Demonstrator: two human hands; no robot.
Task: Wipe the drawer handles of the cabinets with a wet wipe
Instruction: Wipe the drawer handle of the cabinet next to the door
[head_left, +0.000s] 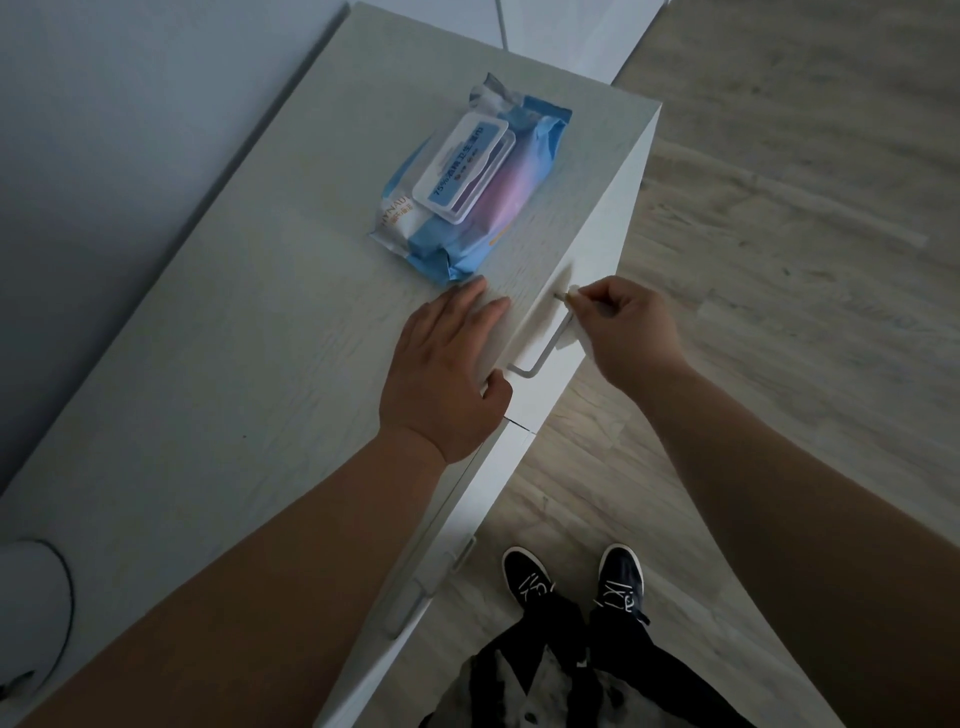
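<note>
Right hand (623, 332) pinches the white wet wipe (567, 340) around the slim metal drawer handle (545, 351). Left hand (447, 374) lies flat, fingers straight, on the pale wood-grain cabinet top (234, 364). A blue plastic wipes packet (467, 182) lies just beyond its fingertips.

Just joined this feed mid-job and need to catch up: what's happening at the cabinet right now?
A person stands at a pale wood-grain cabinet. Their right hand pinches a white wet wipe against the far end of the top drawer's slim metal bar handle. The left hand rests flat on the cabinet top near its front edge, holding nothing. A blue and pink pack of wet wipes lies on the top. Another drawer handle shows lower down.
</note>
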